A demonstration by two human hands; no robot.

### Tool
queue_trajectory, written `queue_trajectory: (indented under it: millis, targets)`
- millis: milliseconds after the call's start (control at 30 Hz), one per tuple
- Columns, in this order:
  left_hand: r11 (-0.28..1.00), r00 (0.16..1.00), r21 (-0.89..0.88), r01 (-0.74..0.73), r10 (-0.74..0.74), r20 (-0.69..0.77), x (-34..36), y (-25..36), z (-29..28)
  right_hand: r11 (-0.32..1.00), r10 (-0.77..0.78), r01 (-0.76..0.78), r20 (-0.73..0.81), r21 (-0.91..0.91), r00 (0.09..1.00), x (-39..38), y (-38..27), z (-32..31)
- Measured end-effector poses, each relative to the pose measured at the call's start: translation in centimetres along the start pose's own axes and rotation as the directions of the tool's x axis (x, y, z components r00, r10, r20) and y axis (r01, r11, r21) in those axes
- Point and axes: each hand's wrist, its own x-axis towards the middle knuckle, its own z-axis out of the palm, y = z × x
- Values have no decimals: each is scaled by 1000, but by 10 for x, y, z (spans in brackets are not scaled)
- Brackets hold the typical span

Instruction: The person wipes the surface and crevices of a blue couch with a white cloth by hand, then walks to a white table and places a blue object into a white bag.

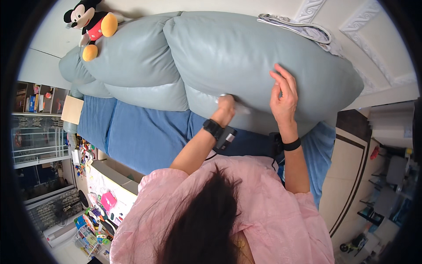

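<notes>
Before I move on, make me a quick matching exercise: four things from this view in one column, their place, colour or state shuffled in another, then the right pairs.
Things
1. Toy mouse
2. Sofa seat
3. Left hand
4. Right hand

Clues
A. Fingers curled, chunky black device strapped at the wrist
B. Atop the grey-green backrest, toward the picture's left
C. Fingers extended, thin black band on the wrist
D. Blue

Right pairs: 1-B, 2-D, 3-A, 4-C

Both arms reach forward. The left hand is curled in and a bit blurry. The right hand has loose, slightly bent fingers.
</notes>
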Motion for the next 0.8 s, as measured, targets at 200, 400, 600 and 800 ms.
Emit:
queue_trajectory:
  millis: [200,400,600,800]
  targets:
    - [961,903,-55,271,-235,361,-60,0,88,999,34,-33,11,-42,999,-4,6,-12]
    - [934,864,57,352,-348,363,-58,85,20,993,105,-105,8,44,994,2,5,-3]
    - [988,965,-135,77,-40,257,-66,130,-47,998,2,-5,44,59,999,11,-12,19]
    - [920,852,32,-391,349,390,-140,174,-31,762,281,-470,425,446,860,7,-31,43]
